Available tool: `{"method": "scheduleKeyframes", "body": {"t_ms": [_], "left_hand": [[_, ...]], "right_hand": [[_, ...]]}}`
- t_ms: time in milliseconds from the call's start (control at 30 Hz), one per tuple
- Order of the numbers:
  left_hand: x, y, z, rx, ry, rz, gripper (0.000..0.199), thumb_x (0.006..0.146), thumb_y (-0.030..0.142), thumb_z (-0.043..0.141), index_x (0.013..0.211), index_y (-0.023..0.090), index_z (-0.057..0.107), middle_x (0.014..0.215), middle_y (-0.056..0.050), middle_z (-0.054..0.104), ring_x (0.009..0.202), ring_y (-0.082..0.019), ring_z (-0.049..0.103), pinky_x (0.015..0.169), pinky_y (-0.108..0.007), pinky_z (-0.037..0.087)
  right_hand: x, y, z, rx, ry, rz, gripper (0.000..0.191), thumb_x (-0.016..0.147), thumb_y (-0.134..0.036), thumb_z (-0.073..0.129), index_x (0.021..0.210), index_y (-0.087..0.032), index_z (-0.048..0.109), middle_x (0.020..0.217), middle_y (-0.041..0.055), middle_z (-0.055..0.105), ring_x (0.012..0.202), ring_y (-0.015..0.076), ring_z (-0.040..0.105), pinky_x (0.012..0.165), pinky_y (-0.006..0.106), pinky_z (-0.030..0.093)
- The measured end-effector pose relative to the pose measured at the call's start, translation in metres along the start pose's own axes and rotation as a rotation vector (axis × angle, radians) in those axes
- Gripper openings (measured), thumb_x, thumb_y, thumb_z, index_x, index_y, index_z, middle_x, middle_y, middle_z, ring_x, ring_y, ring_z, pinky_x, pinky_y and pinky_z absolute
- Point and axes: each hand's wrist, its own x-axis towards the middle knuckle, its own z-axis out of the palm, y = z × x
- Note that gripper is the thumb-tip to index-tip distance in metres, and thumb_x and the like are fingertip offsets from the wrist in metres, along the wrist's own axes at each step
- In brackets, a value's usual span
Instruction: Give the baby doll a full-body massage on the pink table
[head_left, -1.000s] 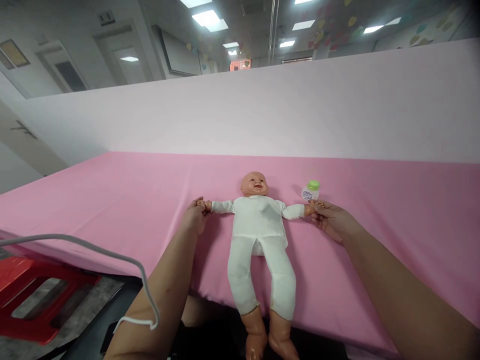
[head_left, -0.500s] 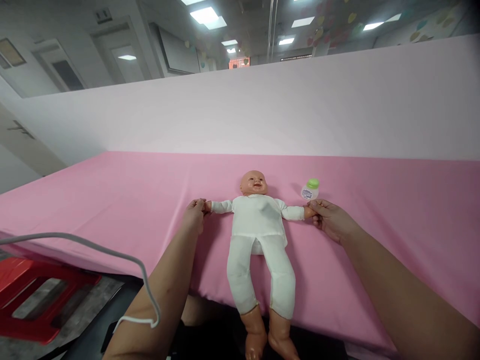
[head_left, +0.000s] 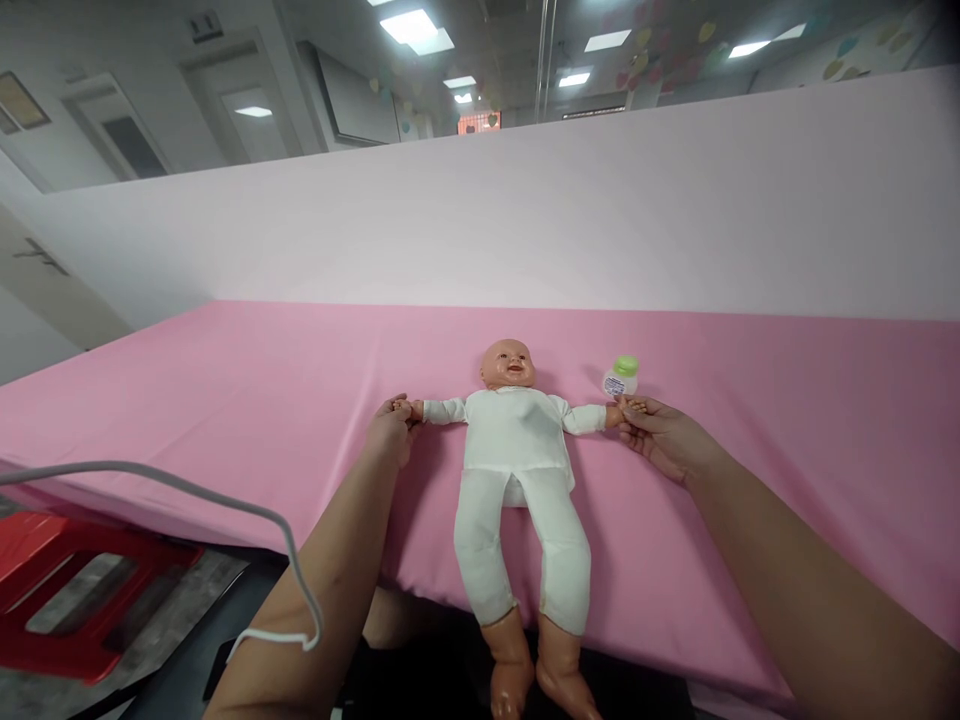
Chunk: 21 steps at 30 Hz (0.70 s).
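Note:
A baby doll (head_left: 516,430) in a white top and trousers lies on its back on the pink cloth (head_left: 285,370), arms stretched out to both sides. My left hand (head_left: 393,425) is closed round the doll's hand at the left. At the right, my right hand (head_left: 654,432) holds the doll's other hand between thumb and fingers. Just behind my right hand stands a small clear bottle (head_left: 620,380) with a green cap and a printed label. The doll's bare feet hang past the front edge of the cloth.
A white wall panel (head_left: 480,220) runs along the back of the pink surface, with glass above it. A grey cable (head_left: 187,490) crosses over my left forearm. On the floor at the lower left is a red stool (head_left: 67,600).
The doll's hand at the right has shifted slightly, and its fingers now show above my right hand's fingers. My left hand keeps its hold with hardly any movement.

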Motion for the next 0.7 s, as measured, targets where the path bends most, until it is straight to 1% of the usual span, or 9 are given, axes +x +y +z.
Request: {"method": "scheduleKeyframes", "body": {"t_ms": [100,200,333,400,467,567,700], "left_hand": [[-0.0039,0.0016,0.0013,0.034,-0.032,0.025,0.020,0.091,0.006,0.061,0.108,0.015,0.066,0.097,-0.010,0.068,0.088,-0.020,0.070,0.094,-0.042,0.060],[-0.0066,0.0030,0.0032,0.079,-0.014,0.028,0.005,0.096,0.015,0.062,0.098,0.016,0.066,0.092,-0.008,0.068,0.086,-0.019,0.069,0.091,-0.040,0.061],[-0.0067,0.0032,0.0052,0.110,0.034,0.014,0.010,0.100,0.023,0.059,0.096,0.017,0.066,0.095,-0.009,0.069,0.090,-0.020,0.069,0.088,-0.041,0.061],[-0.0058,0.0028,0.0055,0.107,0.047,0.007,0.011,0.100,0.024,0.058,0.096,0.017,0.066,0.097,-0.010,0.069,0.093,-0.022,0.069,0.088,-0.041,0.061],[-0.0052,0.0024,0.0054,0.100,0.053,-0.004,0.010,0.099,0.022,0.058,0.098,0.017,0.067,0.098,-0.011,0.070,0.095,-0.022,0.069,0.089,-0.041,0.061],[-0.0054,0.0019,0.0048,0.074,0.024,-0.023,0.013,0.096,0.013,0.055,0.102,0.016,0.067,0.097,-0.011,0.070,0.092,-0.022,0.070,0.090,-0.042,0.060],[-0.0077,0.0018,0.0033,0.013,-0.064,-0.008,0.019,0.091,0.004,0.057,0.105,0.014,0.065,0.095,-0.010,0.068,0.088,-0.021,0.070,0.095,-0.044,0.059]], "right_hand": [[-0.0008,0.0001,0.0005,-0.024,0.003,-0.011,0.030,0.074,-0.028,0.095,0.099,-0.024,0.079,0.091,0.0027,0.069,0.072,0.0121,0.061,0.069,0.021,0.064],[-0.0022,-0.0001,0.0031,-0.077,-0.003,-0.020,0.028,0.075,-0.035,0.095,0.093,-0.022,0.078,0.084,0.0016,0.066,0.067,0.0110,0.056,0.059,0.020,0.060],[-0.0013,0.0009,0.0043,-0.115,0.024,-0.034,0.029,0.076,-0.042,0.093,0.092,-0.022,0.077,0.080,0.0013,0.065,0.063,0.0110,0.055,0.054,0.021,0.056],[0.0006,0.0021,0.0028,-0.117,0.028,-0.037,0.030,0.078,-0.044,0.091,0.094,-0.022,0.078,0.080,0.0016,0.066,0.063,0.0116,0.056,0.055,0.022,0.057],[0.0030,0.0036,0.0004,-0.113,0.034,-0.036,0.030,0.080,-0.044,0.089,0.096,-0.022,0.078,0.080,0.0024,0.067,0.063,0.0123,0.058,0.057,0.022,0.059],[0.0056,0.0050,-0.0025,-0.090,0.048,-0.031,0.028,0.082,-0.041,0.088,0.100,-0.022,0.079,0.086,0.0042,0.070,0.066,0.0135,0.062,0.061,0.024,0.063],[0.0040,0.0037,-0.0020,-0.037,0.065,-0.033,0.025,0.079,-0.027,0.091,0.101,-0.024,0.080,0.091,0.0045,0.073,0.074,0.0157,0.066,0.069,0.026,0.067]]}}
